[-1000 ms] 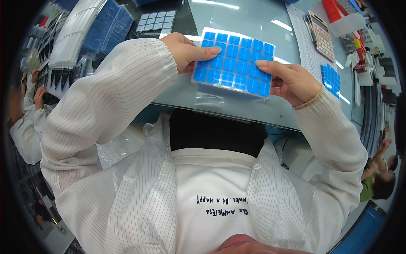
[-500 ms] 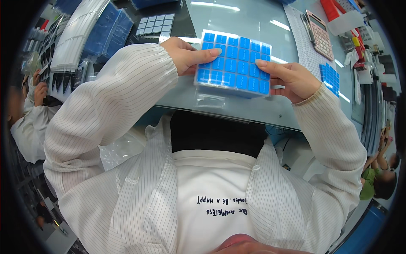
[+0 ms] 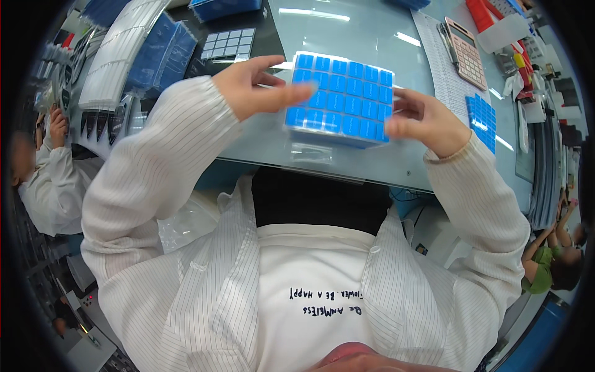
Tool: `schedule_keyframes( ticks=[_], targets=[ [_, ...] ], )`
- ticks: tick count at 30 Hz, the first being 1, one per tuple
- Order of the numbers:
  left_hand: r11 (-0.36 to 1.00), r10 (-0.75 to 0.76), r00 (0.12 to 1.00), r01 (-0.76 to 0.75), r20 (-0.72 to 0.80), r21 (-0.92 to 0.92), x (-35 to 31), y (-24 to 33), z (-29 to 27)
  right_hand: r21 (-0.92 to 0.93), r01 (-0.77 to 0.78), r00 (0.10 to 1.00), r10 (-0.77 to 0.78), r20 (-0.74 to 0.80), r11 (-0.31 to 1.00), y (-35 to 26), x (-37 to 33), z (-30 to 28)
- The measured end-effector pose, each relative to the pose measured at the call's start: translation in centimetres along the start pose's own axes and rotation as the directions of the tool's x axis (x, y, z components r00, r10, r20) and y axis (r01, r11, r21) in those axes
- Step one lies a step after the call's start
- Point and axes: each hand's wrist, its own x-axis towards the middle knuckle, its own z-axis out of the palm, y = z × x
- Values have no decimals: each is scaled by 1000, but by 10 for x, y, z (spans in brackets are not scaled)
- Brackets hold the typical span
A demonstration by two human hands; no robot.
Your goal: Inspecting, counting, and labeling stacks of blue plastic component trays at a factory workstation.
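Block of blue labels [image 3: 341, 93], seen from above on the grey-green surface [image 3: 260, 146] in front of the wearer, between the two hands. Its upper face carried rounded rectangular labels in even rows, each bearing a small line of pale print, too fine to read reliably. The left hand [image 3: 257, 93], blurred, was loosely spread, its thumb extended over the block's left part and its fingers apart; it gripped nothing visibly. The right hand [image 3: 427, 121] was half curled at the right edge, thumb near the lower right corner; whether it had hold of the block could not be told. Near the front edge lay a clear plastic piece [image 3: 312, 153]. To the right, a paper sheet [image 3: 432, 46] showed fine ruled print, illegible here, beside a pink calculator [image 3: 466, 54] with marked keys; nearer the wearer was a smaller group of blue labels [image 3: 482, 121]. To the left lay a sheet of pale rectangles [image 3: 228, 44] on a black panel [image 3: 271, 43]. The wearer's white shirt [image 3: 310, 260] bore dark handwritten-style lettering, upside down in this view
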Motion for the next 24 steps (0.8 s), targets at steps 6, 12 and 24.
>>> schedule_keyframes(
  ticks=[6,12,24],
  targets=[
    [706,576,792,-606,201,367,5,-33,3,-76,539,841,-541,-7,839,31,14,-1],
    [749,517,836,-547,187,375,7,-29,5,-276,613,776,-629,39,740,32,21,10],
    [760,523,832,-553,183,341,8,-28,4,-230,640,753,-658,-4,733,37,20,18]
  ],
)
